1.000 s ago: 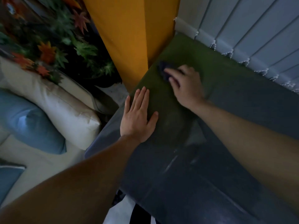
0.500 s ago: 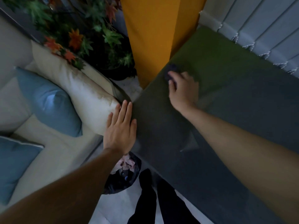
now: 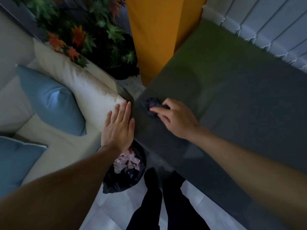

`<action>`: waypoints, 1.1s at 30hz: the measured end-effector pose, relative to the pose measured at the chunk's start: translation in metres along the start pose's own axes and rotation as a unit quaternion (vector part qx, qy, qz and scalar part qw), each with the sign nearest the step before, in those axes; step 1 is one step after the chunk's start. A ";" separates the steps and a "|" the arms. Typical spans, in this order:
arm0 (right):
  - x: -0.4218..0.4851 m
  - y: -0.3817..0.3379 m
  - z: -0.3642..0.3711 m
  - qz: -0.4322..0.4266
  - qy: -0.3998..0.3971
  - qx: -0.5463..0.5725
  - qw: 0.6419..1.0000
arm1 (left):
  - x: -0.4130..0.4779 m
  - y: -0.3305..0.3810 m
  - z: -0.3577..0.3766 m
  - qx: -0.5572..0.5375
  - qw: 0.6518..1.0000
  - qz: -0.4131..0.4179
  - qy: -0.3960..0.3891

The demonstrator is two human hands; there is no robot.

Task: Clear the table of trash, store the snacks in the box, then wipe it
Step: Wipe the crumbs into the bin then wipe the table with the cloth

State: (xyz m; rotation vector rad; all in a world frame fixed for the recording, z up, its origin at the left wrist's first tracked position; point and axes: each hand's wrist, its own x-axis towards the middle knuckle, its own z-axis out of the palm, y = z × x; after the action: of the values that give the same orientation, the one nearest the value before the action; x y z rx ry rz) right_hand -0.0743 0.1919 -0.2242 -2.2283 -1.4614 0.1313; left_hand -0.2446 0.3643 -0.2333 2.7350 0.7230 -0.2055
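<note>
**Cloth pressed to the tabletop corner**

The right hand [image 3: 176, 119] reaches across the dark, glossy tabletop [image 3: 232, 100] and presses a crumpled dark cloth [image 3: 150, 103] onto it near the left corner. Its grip is closed on the cloth: the fingers curl over the near side of the wad, the index finger lies stretched across it, and the rest of the cloth sticks out past the fingertips toward the corner.

The left hand [image 3: 118, 128] is flat and open, fingers straight and together, holding nothing. It lies along the tabletop's left edge, its fingers over the gap between the tabletop and a cream cushion [image 3: 79, 83]; whether the palm touches the tabletop cannot be told.

Below the left wrist, on the pale tiled floor [image 3: 116, 211], a black bag [image 3: 123, 178] stands open with pink and white crumpled trash showing inside. The person's dark trouser legs [image 3: 166, 201] stand just beside it. A blue pillow [image 3: 49, 100] leans against the cream cushion.
</note>
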 end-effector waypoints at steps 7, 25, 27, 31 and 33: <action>-0.041 -0.003 0.001 0.153 0.105 0.023 0.982 | 0.020 0.015 -0.006 0.049 0.998 0.040 -0.007; -0.131 0.092 -0.066 0.275 0.155 -0.078 0.946 | 0.080 0.139 0.017 0.082 0.978 0.192 -0.014; -0.134 0.095 -0.064 0.355 0.201 -0.061 0.911 | 0.088 0.155 0.021 0.080 0.976 0.200 -0.011; -0.146 0.077 -0.061 0.214 0.105 -0.049 0.970 | 0.110 0.190 0.027 0.073 0.975 0.212 -0.011; -0.150 0.097 -0.072 0.186 0.091 -0.072 0.976 | 0.118 0.208 0.031 0.053 0.979 0.197 -0.020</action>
State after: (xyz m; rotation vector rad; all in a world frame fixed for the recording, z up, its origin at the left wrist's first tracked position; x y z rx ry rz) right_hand -0.0328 0.0038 -0.2279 -2.5367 -0.9750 -0.0601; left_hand -0.0399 0.2364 -0.2351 2.8952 0.1513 -0.2118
